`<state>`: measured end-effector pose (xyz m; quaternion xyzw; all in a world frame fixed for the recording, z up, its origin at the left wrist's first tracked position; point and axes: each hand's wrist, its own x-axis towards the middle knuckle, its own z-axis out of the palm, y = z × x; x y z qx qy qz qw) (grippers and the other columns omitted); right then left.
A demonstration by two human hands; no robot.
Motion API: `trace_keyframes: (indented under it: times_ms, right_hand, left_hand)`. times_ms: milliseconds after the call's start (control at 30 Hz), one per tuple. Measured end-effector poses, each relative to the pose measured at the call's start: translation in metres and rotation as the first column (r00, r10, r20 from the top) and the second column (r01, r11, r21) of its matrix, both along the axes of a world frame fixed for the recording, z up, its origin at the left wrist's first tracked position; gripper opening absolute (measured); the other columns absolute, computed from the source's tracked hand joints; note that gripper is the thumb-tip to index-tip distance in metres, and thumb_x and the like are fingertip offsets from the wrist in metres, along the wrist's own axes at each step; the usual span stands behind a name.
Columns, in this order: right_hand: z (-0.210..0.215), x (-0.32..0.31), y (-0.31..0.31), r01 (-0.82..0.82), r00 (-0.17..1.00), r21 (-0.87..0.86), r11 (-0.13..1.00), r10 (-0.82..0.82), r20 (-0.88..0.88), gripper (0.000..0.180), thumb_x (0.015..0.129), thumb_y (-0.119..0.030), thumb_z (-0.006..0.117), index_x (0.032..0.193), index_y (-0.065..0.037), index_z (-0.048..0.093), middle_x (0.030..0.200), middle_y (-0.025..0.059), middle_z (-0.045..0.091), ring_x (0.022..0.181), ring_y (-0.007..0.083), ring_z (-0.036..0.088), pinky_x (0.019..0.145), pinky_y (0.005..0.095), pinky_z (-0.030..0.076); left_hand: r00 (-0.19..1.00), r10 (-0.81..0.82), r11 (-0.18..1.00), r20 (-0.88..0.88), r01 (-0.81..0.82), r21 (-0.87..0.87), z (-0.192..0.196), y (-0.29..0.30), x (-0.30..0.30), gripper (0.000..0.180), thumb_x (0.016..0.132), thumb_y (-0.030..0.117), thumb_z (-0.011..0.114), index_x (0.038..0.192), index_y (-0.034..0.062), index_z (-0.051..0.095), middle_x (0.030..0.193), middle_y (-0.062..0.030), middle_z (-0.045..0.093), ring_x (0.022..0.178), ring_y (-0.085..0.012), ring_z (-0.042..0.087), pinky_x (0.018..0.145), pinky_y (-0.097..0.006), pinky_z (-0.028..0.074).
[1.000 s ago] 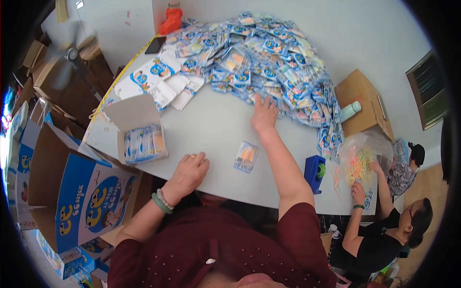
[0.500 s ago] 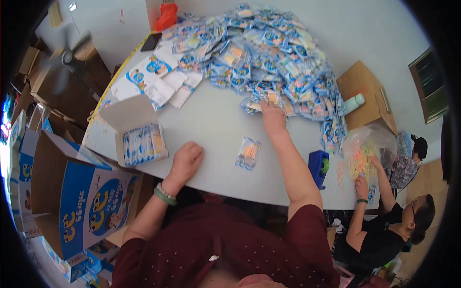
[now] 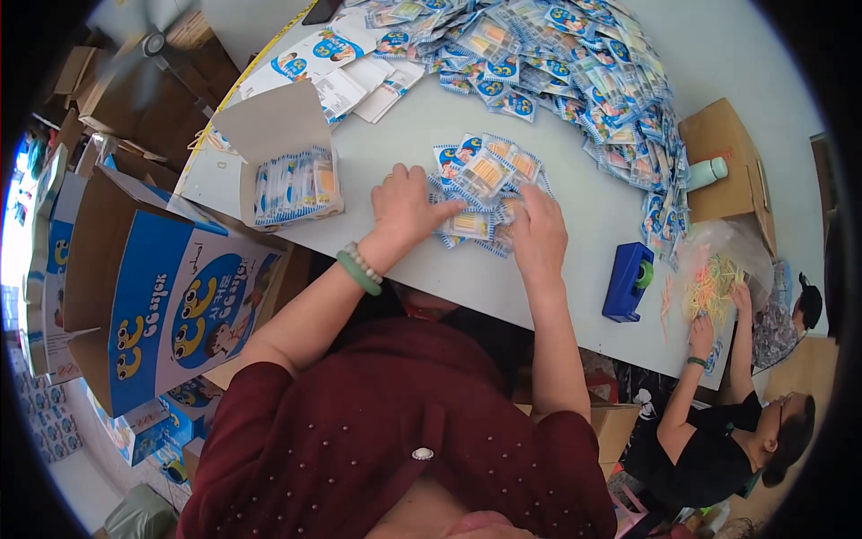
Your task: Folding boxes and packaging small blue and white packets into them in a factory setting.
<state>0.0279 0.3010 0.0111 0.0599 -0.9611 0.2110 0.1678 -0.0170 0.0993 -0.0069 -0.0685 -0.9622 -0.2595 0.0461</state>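
A loose cluster of small blue-and-white clear packets [image 3: 485, 175] with pale orange sticks inside lies on the table in front of me. At its left side is my left hand [image 3: 404, 208], fingers spread, the thumb reaching onto the lower packets. My right hand [image 3: 540, 235] rests against the cluster's right edge, its fingers stretched out over the packets there; the undersides of those fingers are hidden. Left of my left hand stands an open white box [image 3: 316, 217], lid raised, with a row of upright packets [image 3: 292, 184] in it.
A large heap of packets [image 3: 575, 63] covers the far side. Flat printed cartons [image 3: 314, 58] lie far left. A blue tape dispenser [image 3: 624, 292] stands right; beyond it a co-worker's hands [image 3: 702, 334] handle coloured strips in a clear bag [image 3: 750, 251]. A large carton [image 3: 148, 314] stands left.
My right hand has come back from the heap toward me, and several packets now lie together where one lay. My left hand has moved up to them and opened. The view has shifted.
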Motion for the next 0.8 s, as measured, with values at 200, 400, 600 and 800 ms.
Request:
trace_keyframes:
  times_ms: [200,400,600,800]
  right_hand:
    - [-0.017,-0.067,0.0,-0.082,0.993,-0.108,0.991,0.091,0.08,0.052,0.073,-0.02,0.07,0.122,-0.006,0.057,0.113,0.0188,0.059,0.11,0.0361,0.052,0.096,0.0419,0.042]
    - [0.003,-0.06,0.032,-0.024,0.951,0.074,0.997,-0.001,0.311,0.042,0.066,-0.025,0.074,0.102,-0.007,0.061,0.095,0.014,0.06,0.097,0.0337,0.054,0.084,0.0407,0.045]
    - [0.028,-0.008,0.029,0.43,0.84,-0.3,0.852,-0.255,0.48,0.019,0.07,-0.018,0.07,0.078,-0.006,0.059,0.084,0.0073,0.058,0.087,0.0186,0.056,0.074,0.0302,0.045]
    - [0.019,0.019,-0.026,-0.082,0.907,-0.854,0.513,0.394,0.15,0.012,0.076,-0.01,0.067,0.079,-0.005,0.057,0.08,-0.001,0.061,0.072,0.0115,0.055,0.07,0.0249,0.045]
  left_hand:
    - [0.995,-0.096,0.992,0.018,0.094,0.088,-0.012,0.007,-0.007,0.039,0.067,0.038,0.081,0.08,0.0054,0.063,0.09,-0.0091,0.058,0.085,-0.0254,0.058,0.07,-0.041,0.043]
    - [0.948,-0.236,0.881,0.215,0.115,0.459,-0.024,-0.023,-0.014,0.022,0.074,0.014,0.073,0.071,0.0049,0.054,0.076,-0.003,0.054,0.07,-0.0153,0.054,0.061,-0.029,0.042]
    - [0.93,-0.302,0.47,0.209,-0.045,0.881,-0.017,-0.041,0.001,0.016,0.078,-0.001,0.061,0.073,0.0051,0.048,0.072,-0.0004,0.055,0.074,-0.0082,0.053,0.063,-0.023,0.041]
    - [0.875,-0.465,0.28,0.137,-0.001,0.96,0.014,-0.032,0.021,0.014,0.081,-0.003,0.059,0.074,0.0055,0.05,0.084,-0.0054,0.062,0.079,-0.0091,0.056,0.067,-0.022,0.043]
